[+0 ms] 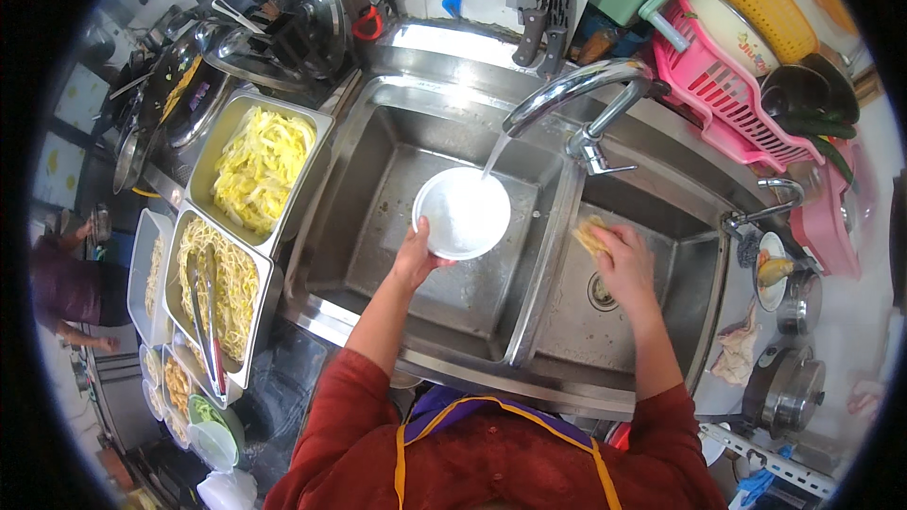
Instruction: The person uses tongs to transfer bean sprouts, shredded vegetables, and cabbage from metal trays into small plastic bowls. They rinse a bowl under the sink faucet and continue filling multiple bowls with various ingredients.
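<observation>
My left hand (418, 255) grips the rim of a round white bowl (464, 219) over the left basin (375, 241) of a steel double sink. Water runs into the bowl from the curved chrome faucet (567, 88). Over the right basin (567, 326), my right hand (625, 258) holds a yellowish scrubbing pad (592, 235) between its fingers. Below that hand lies a round drain (604, 292) with some pale residue in it.
Left of the sink stand steel pans of sliced cabbage (262, 166) and bean sprouts (237, 297), with tongs (205, 319) on the sprouts. Cleavers (531, 7) hang behind the faucet. A pink dish rack (730, 92) stands back right. Another person (74, 283) is at far left.
</observation>
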### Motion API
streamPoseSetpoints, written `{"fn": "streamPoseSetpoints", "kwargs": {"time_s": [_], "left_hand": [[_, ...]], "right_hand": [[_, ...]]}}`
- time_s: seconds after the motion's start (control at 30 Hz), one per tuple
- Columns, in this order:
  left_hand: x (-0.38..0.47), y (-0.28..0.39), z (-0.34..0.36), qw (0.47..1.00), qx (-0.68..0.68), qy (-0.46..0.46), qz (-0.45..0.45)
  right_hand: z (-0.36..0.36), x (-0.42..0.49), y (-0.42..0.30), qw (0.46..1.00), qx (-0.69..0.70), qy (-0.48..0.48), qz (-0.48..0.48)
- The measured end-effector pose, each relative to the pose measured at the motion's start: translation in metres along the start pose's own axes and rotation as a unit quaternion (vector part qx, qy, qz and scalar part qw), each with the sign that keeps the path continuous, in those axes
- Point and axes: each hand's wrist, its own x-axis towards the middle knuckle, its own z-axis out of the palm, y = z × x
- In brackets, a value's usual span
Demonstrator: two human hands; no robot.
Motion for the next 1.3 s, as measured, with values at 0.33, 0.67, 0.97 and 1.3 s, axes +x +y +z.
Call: {"fn": "streamPoseSetpoints", "kwargs": {"time_s": [0.33, 0.67, 0.97, 1.3], "left_hand": [[-0.001, -0.025, 0.005, 0.994, -0.022, 0.08, 0.077], [-0.103, -0.012, 0.007, 0.584, 0.72, 0.142, 0.346], [-0.184, 0.062, 0.015, 0.586, 0.749, 0.062, 0.303], [-0.294, 0.167, -0.023, 0.673, 0.644, 0.165, 0.326]], "right_hand": [[0.049, 0.118, 0.137, 0.753, 0.629, 0.098, 0.165], [0.032, 0.097, 0.066, 0.981, 0.132, 0.145, -0.008], [0.083, 0.053, -0.131, 0.928, 0.122, -0.068, -0.347], [0.135, 0.061, -0.203, 0.785, 0.537, -0.307, 0.024]]}}
